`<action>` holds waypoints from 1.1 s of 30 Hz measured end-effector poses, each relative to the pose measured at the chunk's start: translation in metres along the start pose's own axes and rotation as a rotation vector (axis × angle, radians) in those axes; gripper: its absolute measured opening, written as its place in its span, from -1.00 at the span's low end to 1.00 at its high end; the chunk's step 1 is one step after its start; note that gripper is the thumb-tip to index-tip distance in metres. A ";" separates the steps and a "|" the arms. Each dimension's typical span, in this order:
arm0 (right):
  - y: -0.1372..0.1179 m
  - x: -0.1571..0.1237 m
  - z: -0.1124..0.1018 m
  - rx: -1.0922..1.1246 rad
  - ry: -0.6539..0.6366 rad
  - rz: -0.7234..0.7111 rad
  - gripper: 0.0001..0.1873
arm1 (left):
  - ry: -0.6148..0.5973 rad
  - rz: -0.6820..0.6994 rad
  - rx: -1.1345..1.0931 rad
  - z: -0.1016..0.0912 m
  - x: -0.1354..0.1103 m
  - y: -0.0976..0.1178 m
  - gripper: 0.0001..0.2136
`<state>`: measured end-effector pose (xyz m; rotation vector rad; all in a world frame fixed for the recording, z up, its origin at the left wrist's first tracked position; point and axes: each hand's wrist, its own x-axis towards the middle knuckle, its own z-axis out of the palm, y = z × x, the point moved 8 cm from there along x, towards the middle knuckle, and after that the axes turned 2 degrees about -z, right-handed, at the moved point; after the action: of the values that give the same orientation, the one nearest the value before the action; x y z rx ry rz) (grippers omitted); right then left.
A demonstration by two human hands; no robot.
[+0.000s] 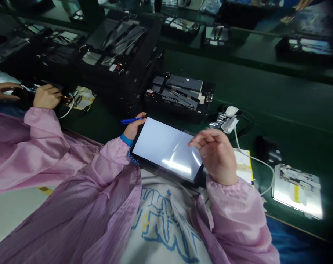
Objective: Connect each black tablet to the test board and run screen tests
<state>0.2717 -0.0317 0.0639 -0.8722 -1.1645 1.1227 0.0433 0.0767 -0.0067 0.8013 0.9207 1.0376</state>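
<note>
A black-framed tablet (160,145) with a lit white screen is tilted in front of my body. My left hand (133,129) grips its left edge, and a blue pen (130,120) sticks out between the fingers of that hand. A blue band (126,139) circles the left wrist. Over the right part of the screen hovers my right hand (217,152), its fingers loosely curved and holding nothing I can see. Whether its fingertips touch the glass I cannot tell. Bright streaks of reflected light cross the screen.
Black trays of flat parts (183,91) stand on the dark green bench (301,121). To the right lie white adapters with a cable (230,121), a black mouse (268,150) and a silver panel (297,190). At left, a co-worker's hands (47,96) work beside a circuit panel (83,98).
</note>
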 end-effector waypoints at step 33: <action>-0.012 -0.068 -0.056 -1.231 0.026 -0.152 -0.66 | -0.010 -0.048 -0.054 0.002 0.000 -0.003 -0.83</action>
<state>0.3271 -0.0990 0.0465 -1.6510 -1.8673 0.1495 0.0458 0.0760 -0.0086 0.7360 0.8959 1.0119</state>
